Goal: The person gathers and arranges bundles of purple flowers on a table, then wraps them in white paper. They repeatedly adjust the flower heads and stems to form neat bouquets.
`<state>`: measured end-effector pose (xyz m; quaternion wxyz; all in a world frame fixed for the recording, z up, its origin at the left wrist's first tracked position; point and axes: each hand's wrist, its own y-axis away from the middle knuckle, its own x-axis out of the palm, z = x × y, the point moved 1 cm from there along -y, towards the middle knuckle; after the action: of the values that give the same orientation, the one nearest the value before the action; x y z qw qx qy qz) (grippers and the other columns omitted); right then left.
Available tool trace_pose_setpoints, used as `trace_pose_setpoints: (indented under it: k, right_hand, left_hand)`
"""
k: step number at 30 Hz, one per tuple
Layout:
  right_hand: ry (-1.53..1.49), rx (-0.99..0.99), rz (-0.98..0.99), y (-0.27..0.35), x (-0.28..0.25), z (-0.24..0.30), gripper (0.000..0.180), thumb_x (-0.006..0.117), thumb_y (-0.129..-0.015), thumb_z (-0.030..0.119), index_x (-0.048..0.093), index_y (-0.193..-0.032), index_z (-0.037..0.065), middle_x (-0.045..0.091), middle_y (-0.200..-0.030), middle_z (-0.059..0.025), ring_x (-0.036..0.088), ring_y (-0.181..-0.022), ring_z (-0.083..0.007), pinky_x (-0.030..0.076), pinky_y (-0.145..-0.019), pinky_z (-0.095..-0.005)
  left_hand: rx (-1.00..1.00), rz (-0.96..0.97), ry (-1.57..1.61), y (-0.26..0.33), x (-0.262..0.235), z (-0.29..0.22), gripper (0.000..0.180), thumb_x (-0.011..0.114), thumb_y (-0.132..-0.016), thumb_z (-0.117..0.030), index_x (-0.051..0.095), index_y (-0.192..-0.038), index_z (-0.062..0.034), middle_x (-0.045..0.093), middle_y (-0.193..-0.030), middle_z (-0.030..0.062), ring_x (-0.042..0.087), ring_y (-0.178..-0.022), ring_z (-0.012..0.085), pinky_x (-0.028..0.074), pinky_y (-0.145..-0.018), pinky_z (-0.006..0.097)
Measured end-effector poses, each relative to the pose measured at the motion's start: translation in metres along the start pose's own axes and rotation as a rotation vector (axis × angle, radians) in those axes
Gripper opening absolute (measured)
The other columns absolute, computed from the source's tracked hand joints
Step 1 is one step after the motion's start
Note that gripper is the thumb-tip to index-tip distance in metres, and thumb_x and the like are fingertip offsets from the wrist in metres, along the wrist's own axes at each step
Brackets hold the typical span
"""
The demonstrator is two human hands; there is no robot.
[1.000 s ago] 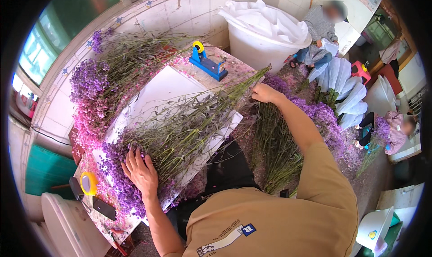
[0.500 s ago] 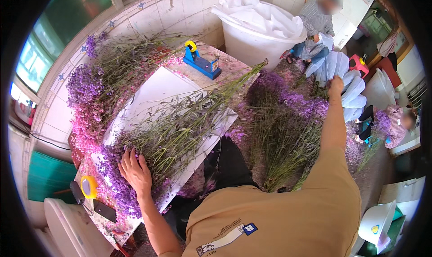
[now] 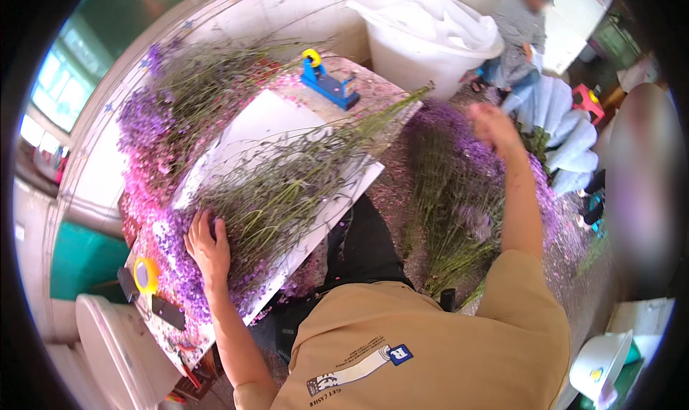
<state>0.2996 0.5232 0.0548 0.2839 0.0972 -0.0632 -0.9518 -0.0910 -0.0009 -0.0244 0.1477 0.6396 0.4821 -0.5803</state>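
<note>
A long bundle of purple flowers with green stems (image 3: pixel 287 194) lies across a white sheet (image 3: pixel 269 119) on the table. Its stem ends point to the far right. My left hand (image 3: pixel 207 246) rests open on the purple blossoms at the bundle's near left end. Over to the right, my right hand (image 3: pixel 497 128) is raised above the purple heads of a large heap of flowers (image 3: pixel 459 202) beside the table. Motion blurs its fingers, and whether anything is in them cannot be made out.
A blue tape dispenser (image 3: pixel 329 87) stands at the table's back. More flowers (image 3: pixel 154 119) pile along the wall. A tape roll (image 3: pixel 146 275) and a dark phone (image 3: pixel 168 311) lie near left. A white tub (image 3: pixel 430 51) stands behind; a seated person (image 3: pixel 515 36) is at back right.
My right hand has drawn back leftward from the pale wrapped bundles to above the flower heap. My left hand stays on the blossoms. The whole view has shifted slightly.
</note>
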Motion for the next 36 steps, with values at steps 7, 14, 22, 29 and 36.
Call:
trace_pose_setpoints:
  k: [7,14,22,29,36]
  right_hand:
    - [-0.423,0.033,0.966,0.119,0.236,0.049,0.024,0.058,-0.109,0.026,0.06,-0.103,0.003,0.04,-0.062,0.0079,0.033,-0.048,-0.0032,0.026,-0.044,-0.0224]
    - [-0.629,-0.285,1.106,0.159,0.333,0.082,0.036,0.061,-0.108,0.032,0.056,-0.125,0.001,0.055,-0.078,-0.0013,0.054,-0.066,-0.0116,0.042,-0.061,-0.0267]
    - [0.002,-0.519,0.763,0.074,0.29,0.015,0.044,0.063,-0.107,0.027,0.059,-0.139,-0.001,0.07,-0.124,-0.012,0.069,-0.109,-0.019,0.051,-0.097,-0.0323]
    - [0.489,-0.841,0.516,0.046,0.283,-0.005,0.039,0.074,-0.097,0.013,0.063,-0.132,0.0,0.068,-0.114,-0.01,0.065,-0.104,-0.0194,0.051,-0.094,-0.0339]
    - [0.366,-0.845,0.526,0.026,0.306,0.019,0.034,0.069,-0.1,0.011,0.064,-0.13,-0.002,0.069,-0.121,-0.0113,0.065,-0.113,-0.0222,0.048,-0.102,-0.035]
  left_hand:
    - [0.301,0.145,0.695,0.04,-0.083,-0.145,0.062,0.078,-0.09,-0.015,0.055,-0.146,-0.0029,0.06,-0.145,0.0177,0.054,-0.136,0.0353,0.04,-0.115,0.045]
    - [-0.159,0.801,1.472,0.099,-0.047,-0.166,0.032,0.055,-0.111,-0.027,0.054,-0.132,-0.0031,0.06,-0.084,-0.0011,0.059,-0.079,0.0093,0.05,-0.075,0.026]
    - [-0.735,-0.546,1.137,0.153,-0.201,0.026,0.027,0.064,-0.105,-0.029,0.068,-0.119,-0.0058,0.042,-0.07,-0.009,0.034,-0.054,0.0018,0.026,-0.045,0.022]
    - [-0.712,-0.422,0.222,0.275,-0.207,0.144,0.018,0.056,-0.106,-0.007,0.066,-0.121,-0.0021,0.071,-0.102,0.005,0.065,-0.082,0.0141,0.052,-0.071,0.03]
    - [-0.629,0.388,-0.294,0.363,-0.091,0.144,0.049,0.074,-0.09,-0.03,0.065,-0.132,-0.0052,0.074,-0.113,0.0176,0.069,-0.112,0.038,0.053,-0.096,0.047]
